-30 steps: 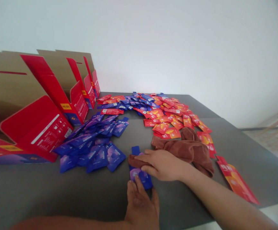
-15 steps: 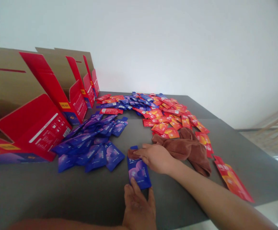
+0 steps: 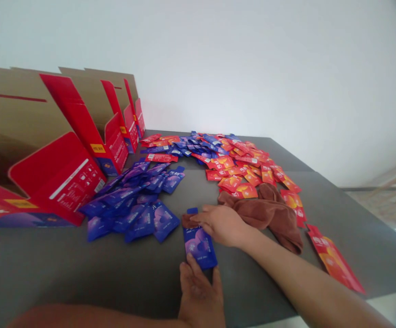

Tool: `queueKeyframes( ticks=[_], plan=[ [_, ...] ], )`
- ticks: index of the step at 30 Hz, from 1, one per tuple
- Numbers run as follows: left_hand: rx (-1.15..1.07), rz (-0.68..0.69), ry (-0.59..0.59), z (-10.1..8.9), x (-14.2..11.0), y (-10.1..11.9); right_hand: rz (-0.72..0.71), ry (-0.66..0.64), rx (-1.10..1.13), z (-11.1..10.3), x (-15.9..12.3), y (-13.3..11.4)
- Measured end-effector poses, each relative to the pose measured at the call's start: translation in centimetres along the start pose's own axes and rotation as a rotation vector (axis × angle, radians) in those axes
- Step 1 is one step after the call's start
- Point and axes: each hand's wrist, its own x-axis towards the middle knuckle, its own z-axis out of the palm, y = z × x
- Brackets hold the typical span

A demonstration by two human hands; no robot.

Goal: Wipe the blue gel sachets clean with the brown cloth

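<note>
A blue spouted pouch (image 3: 200, 248) with a purple print lies flat on the grey table in front of me. My left hand (image 3: 200, 291) grips its lower end, the fingertip on the near left side and the thumb at the near right corner. Across the pouch's upper part, my right hand (image 3: 223, 225) presses a brown cloth (image 3: 190, 222) under bent fingers. The rest of that cloth seems to be the crumpled brown piece beyond the wrist; the hand hides the join. Close by on the left is a pile of similar blue pouches (image 3: 134, 200).
Open red cardboard boxes (image 3: 64, 177) with raised flaps line the left side. Mixed red and blue pouches (image 3: 201, 143) lie at the back, red-orange pouches (image 3: 244, 171) toward the right. A single red pouch (image 3: 336, 259) rests near the right edge of the table (image 3: 123, 282).
The whole view has shifted slightly, so objects sit a little farther right. Both hands keep nearly the same place on the pouch and the cloth.
</note>
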Motion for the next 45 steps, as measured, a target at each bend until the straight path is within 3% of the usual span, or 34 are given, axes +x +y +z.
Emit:
queueKeyframes(
  ticks=[4,9,11,14,19,22,24,28,30,40,42,45],
  plan=[
    [0.020,-0.001,-0.008,-0.3,0.1,-0.1,0.055,0.030,-0.026,0.1,0.3,0.5],
    [-0.058,-0.024,0.003,-0.3,0.1,-0.2,-0.265,-0.072,0.104,-0.9,-1.8,-1.3],
    [-0.090,-0.029,0.004,-0.2,0.1,-0.1,-0.331,-0.111,0.125,-1.2,-2.4,-1.8],
    [-0.085,-0.013,-0.009,0.1,0.2,0.2,-0.285,-0.094,0.137,-0.9,-2.3,-1.6],
    [-0.012,-0.020,-0.011,0.4,0.2,0.5,-0.043,0.012,0.136,0.5,-0.7,0.4],
    [0.017,-0.038,0.022,0.3,0.2,0.5,0.026,0.046,0.126,0.7,-0.5,1.0],
    [0.018,-0.035,0.037,0.2,0.2,0.4,-0.009,0.057,0.117,0.5,-0.8,0.7],
    [-0.046,-0.036,0.045,0.1,0.2,0.1,-0.270,-0.009,0.173,-0.3,-2.0,-1.0],
    [-0.061,-0.046,0.044,0.1,0.2,0.1,-0.326,-0.038,0.193,-0.4,-2.2,-1.6],
    [0.030,-0.039,0.024,-0.3,0.3,0.2,0.031,0.077,0.111,0.7,-0.6,1.0],
    [0.014,-0.057,0.034,-0.4,0.4,0.2,-0.011,0.074,0.104,0.4,-0.9,0.7],
    [-0.031,-0.072,0.033,-0.7,0.4,0.1,-0.231,0.020,0.163,-0.2,-1.7,-0.3]
  ],
)
